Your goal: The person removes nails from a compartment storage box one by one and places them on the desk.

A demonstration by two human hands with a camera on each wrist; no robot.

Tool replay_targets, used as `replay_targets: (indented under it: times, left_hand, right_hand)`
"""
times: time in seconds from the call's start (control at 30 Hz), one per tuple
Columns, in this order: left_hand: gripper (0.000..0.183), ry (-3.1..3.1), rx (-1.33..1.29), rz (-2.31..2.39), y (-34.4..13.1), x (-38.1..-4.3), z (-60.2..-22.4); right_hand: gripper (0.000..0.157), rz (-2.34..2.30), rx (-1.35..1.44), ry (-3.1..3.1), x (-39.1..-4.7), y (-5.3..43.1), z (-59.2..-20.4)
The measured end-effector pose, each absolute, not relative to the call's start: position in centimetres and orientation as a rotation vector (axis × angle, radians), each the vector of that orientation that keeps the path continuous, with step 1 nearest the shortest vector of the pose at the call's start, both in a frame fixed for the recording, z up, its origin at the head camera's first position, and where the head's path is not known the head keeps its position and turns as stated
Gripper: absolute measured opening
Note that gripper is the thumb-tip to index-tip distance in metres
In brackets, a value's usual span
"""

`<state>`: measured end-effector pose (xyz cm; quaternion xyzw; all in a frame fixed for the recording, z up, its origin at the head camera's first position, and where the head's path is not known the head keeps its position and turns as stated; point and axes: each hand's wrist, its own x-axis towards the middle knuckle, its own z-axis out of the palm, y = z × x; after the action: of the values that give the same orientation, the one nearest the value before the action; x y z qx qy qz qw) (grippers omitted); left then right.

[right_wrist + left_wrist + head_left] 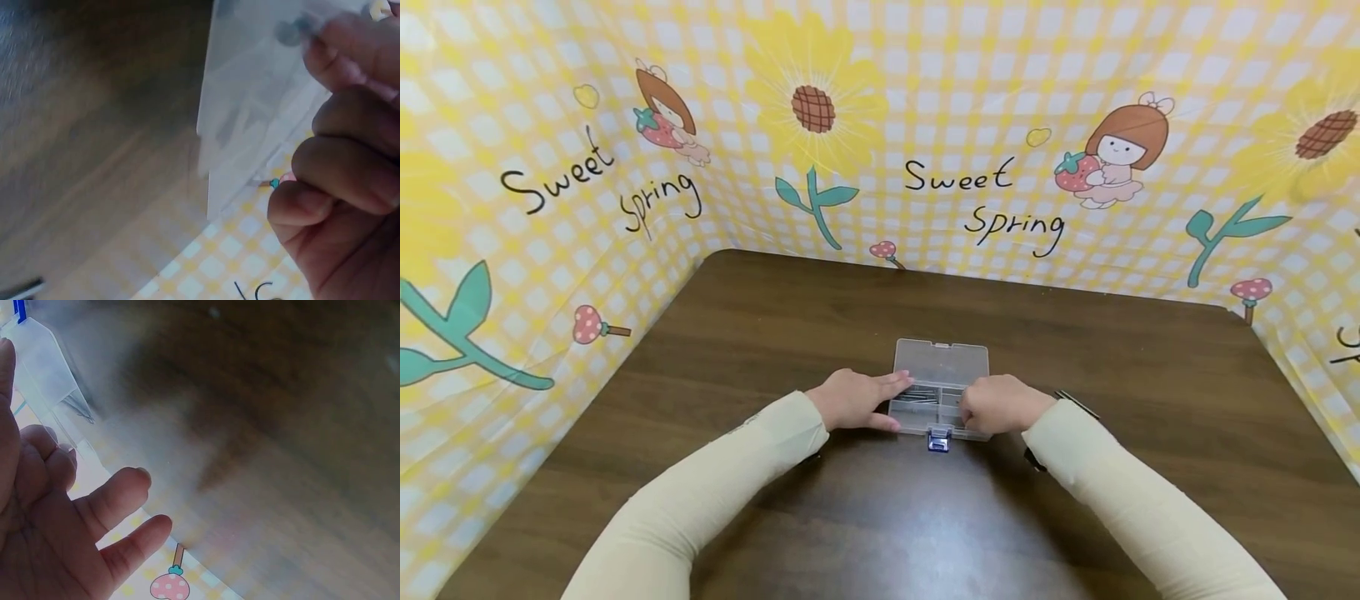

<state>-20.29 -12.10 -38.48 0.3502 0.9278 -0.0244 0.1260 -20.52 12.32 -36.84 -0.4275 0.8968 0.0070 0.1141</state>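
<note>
A clear plastic compartment box [917,432] lies on the table with its lid [942,360] folded back and a blue latch [938,442] at the front. Thin metal pins [919,396] fill its back left compartment. My left hand [853,400] rests along the box's left side, thumb near the front corner and fingers at the hinge side, two of them spread off it. My right hand [1000,404] reaches into the right compartments with curled fingers. In the right wrist view, its thumb and index fingertips pinch a small dark grey piece [305,26], blurred and partly hidden.
The brown wooden table [775,317] stretches around the box on all sides. Behind and beside it hangs a yellow checked cloth [962,100] printed with flowers and figures. A dark strap [1036,460] shows at the right wrist.
</note>
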Motion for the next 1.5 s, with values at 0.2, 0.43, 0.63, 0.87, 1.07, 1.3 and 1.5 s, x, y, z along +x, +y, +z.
replay_targets:
  times: [0.2,0.43,0.63,0.87,1.07,1.3,1.5]
  left_hand:
    - [0.076,2.704,1.015,-0.073,-12.2,-20.2,-38.5]
    - [0.076,2.695,1.009,-0.071,-12.1,-20.2,-38.7]
    - [0.076,2.703,0.994,-0.067,-12.1,-20.2,-38.7]
    - [0.076,2.701,0.981,-0.074,-12.1,-20.0,-38.6]
    - [0.077,2.7,0.989,-0.091,-12.0,-20.1,-38.6]
    - [0.076,2.701,0.974,-0.096,-12.1,-20.2,-38.6]
    - [0.076,2.697,0.993,-0.057,-12.1,-20.3,-38.7]
  right_hand:
    - [0.021,-0.139,-1.206,2.649,-21.0,13.8,-35.8]
    - [0.01,-0.25,-1.076,2.769,-21.8,17.9,-34.6]
    - [0.015,-0.276,-0.915,2.804,-22.4,21.5,-33.5]
    - [0.016,-0.29,-0.79,2.809,-23.1,25.0,-33.4]
    - [0.018,-0.288,-0.698,2.801,-23.1,27.3,-33.8]
    - [0.02,-0.3,-0.641,2.804,-23.0,28.4,-33.7]
    - [0.02,-0.269,-0.632,2.82,-23.0,29.1,-33.7]
